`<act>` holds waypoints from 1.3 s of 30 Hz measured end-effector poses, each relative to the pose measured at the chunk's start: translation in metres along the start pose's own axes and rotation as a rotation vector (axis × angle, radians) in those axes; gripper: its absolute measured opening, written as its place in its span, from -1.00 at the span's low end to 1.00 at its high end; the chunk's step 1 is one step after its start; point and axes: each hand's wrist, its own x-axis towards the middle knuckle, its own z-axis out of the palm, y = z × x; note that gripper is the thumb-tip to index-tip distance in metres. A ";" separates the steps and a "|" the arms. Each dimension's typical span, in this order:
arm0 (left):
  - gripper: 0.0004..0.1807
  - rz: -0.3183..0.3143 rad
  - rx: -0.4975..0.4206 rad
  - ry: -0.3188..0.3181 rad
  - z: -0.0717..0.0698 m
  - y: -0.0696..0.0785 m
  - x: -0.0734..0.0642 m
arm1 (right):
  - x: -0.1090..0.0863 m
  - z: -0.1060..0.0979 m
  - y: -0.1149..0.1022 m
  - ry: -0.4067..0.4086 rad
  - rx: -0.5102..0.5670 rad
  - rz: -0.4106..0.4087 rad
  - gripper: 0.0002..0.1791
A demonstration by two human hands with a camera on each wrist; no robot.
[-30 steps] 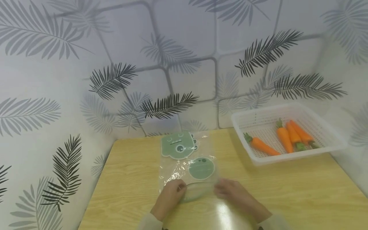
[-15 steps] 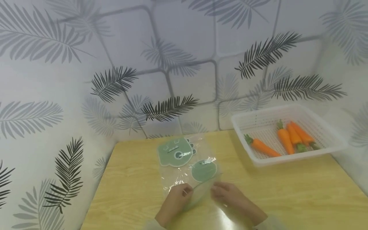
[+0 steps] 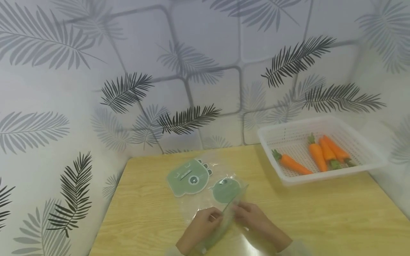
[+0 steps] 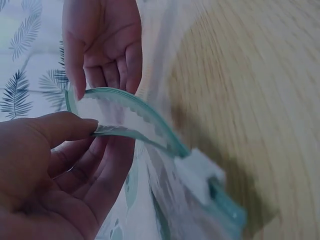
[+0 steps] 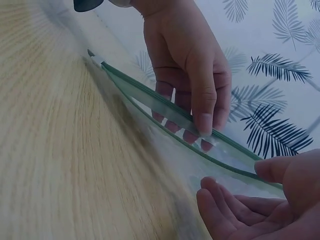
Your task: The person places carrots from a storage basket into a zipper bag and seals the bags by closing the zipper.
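Note:
A clear slider zip bag (image 3: 225, 191) printed with green cartoon shapes lies at a slant on the table, its green-rimmed mouth towards me. My left hand (image 3: 201, 227) pinches one lip of the mouth between thumb and fingers. On the opposite lip, my right hand (image 3: 257, 222) holds with its thumb over the green strip. Between the hands the mouth gapes, as the right wrist view shows along the zip strip (image 5: 145, 92). A white slider (image 4: 197, 175) sits near one end of the strip in the left wrist view.
At the right rear of the wooden table (image 3: 147, 199) stands a white perforated plastic basket (image 3: 278, 174). Several carrots (image 3: 294, 164) with green tops lie in it. A leaf-patterned wall covering (image 3: 211, 89) rises behind the table.
The bag has turned, its printed end swinging left and its mouth strip tilting up to the right. My hands have come closer together, both still on the bag's mouth. The basket has stayed put.

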 end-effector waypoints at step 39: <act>-0.61 -0.165 -0.650 0.104 -0.030 0.015 -0.018 | 0.006 0.000 0.002 0.079 0.015 -0.074 -0.51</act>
